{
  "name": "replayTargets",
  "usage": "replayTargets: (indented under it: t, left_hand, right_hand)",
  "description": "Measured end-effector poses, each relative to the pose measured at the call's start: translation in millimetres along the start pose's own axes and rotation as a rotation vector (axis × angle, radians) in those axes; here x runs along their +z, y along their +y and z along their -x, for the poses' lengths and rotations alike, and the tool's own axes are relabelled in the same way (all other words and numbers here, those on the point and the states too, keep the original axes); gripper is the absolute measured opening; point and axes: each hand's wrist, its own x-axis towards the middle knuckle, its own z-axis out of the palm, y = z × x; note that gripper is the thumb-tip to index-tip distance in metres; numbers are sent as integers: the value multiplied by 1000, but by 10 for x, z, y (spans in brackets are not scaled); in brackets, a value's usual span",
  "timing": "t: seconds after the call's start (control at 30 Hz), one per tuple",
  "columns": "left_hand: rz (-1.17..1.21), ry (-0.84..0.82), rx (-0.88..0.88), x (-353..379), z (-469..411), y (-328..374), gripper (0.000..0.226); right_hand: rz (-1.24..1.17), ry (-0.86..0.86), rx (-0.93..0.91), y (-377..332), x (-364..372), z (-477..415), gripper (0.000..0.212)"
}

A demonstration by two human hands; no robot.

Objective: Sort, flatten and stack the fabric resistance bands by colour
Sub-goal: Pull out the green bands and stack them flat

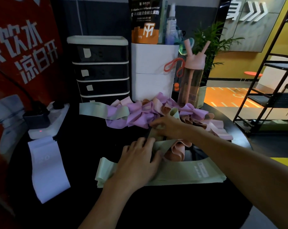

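The worktop [83, 162] is round, black and dim. Behind it on the left hangs a red banner [24, 55], and on the right the room opens to a yellow wall, an orange floor and a black rack [272, 96].

The near edge and the left middle part of the worktop are bare. The right edge curves just beside the pink bands.

A heap of bands [140, 113], purple, pink and green, lies across the back half. A flat green stack [181, 172] lies in front and a pale lilac stack [47, 167] lies at the left, well apart from it.

The left hand [138, 161] rests on the green stack, its fingers straight and close together, touching a twisted green band [163, 143]. The right hand [169, 128] is at the heap with fingers curled, pinching the same green band.

Behind the heap stand a drawer unit [102, 70], a white box [153, 71], a pink bottle [191, 80] and a plant [211, 40]. A power strip [47, 124] lies at the left edge.
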Motion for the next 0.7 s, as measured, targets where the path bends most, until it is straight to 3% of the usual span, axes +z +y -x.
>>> replayTargets:
  t: [0.13,0.3,0.4,0.5,0.7]
  left_hand:
    - [23,9,5,6,6,-5,48]
    - [198,89,-6,-17,-2,-11,46]
    - [363,258,-18,-68,-6,-24,29]
    - [367,434,22,-203,-15,-23,14]
    - [534,504,101,-665,-216,61,22]
  right_hand:
    - [102,25,38,24,21,3,27]
    - [15,188,71,1,-41,82,28]
    - [-117,366,61,-71,-171,160,26]
    - [-270,519,22,-180,-339,279,28]
    - [-568,629,-37,-427,-623,467,35]
